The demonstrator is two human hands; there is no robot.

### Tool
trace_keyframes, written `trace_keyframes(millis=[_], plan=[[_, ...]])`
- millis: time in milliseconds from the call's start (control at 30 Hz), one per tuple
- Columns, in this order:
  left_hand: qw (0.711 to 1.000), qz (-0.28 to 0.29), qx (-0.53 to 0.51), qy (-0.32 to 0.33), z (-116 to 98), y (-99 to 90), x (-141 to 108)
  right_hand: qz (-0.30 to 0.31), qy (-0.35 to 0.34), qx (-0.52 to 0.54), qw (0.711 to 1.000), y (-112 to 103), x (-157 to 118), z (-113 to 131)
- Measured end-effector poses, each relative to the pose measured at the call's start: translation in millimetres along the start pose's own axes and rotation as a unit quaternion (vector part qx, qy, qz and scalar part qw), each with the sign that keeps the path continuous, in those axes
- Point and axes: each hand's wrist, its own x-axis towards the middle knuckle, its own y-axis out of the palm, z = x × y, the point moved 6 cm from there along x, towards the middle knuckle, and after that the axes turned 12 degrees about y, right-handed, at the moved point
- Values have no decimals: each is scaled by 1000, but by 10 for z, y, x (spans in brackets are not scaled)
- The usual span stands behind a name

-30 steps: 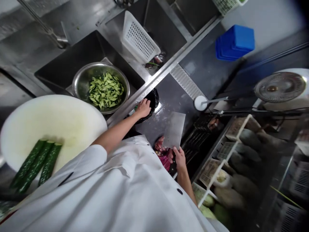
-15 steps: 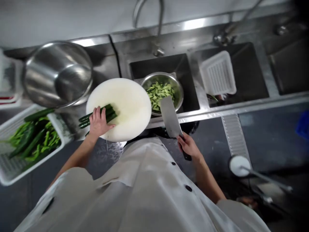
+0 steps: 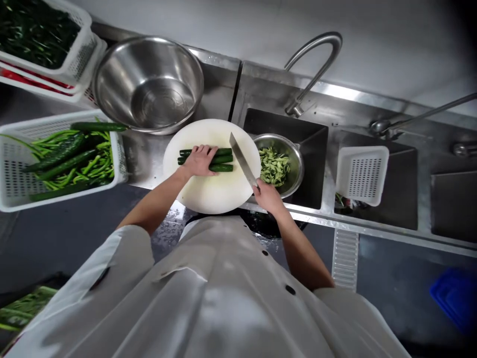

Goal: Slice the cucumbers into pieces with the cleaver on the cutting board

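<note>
My left hand (image 3: 200, 160) lies across several dark green cucumber lengths (image 3: 224, 160), its fingers curled over them and holding them side by side on the round white cutting board (image 3: 203, 199). In my right hand (image 3: 269, 197) is a cleaver (image 3: 241, 156), gripped by its handle. The blade stands nearly on edge over the board's right part, just beyond the cucumbers' cut ends; whether it touches the board I cannot tell. Right of the board, a steel bowl (image 3: 298, 171) holds pale green cucumber slices (image 3: 274, 166).
At left, a white basket (image 3: 121, 154) holds whole cucumbers and long green peppers or beans. A large steel basin (image 3: 164, 102) stands behind the board. Sinks with a curved faucet (image 3: 331, 47) lie right, one containing a white basket (image 3: 363, 174). Stacked baskets (image 3: 80, 59) hold dark greens.
My left hand has brought the cucumbers from the board's left edge toward its middle. My right hand has swung the cleaver from over the bowl's front to above the board. The camera view has shifted.
</note>
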Motion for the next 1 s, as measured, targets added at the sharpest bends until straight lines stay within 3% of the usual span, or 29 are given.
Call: trace_keyframes(millis=[67, 167, 633, 833, 1000], plan=[[1000, -4, -3, -7, -165, 41, 37, 17, 8, -7, 1000, 24, -76, -62], [1000, -18, -4, -19, -272, 84, -97, 34, -2, -1, 999, 55, -196, -143], [997, -68, -15, -37, -128, 117, -674, 73, -95, 10, 993, 56, -215, -178], [996, -76, -20, -52, -189, 129, -695, 70, -77, -4, 995, 16, -120, -202], [995, -80, -30, -43, -86, 150, -609, 75, -50, 114, 989, 9, -19, -286]])
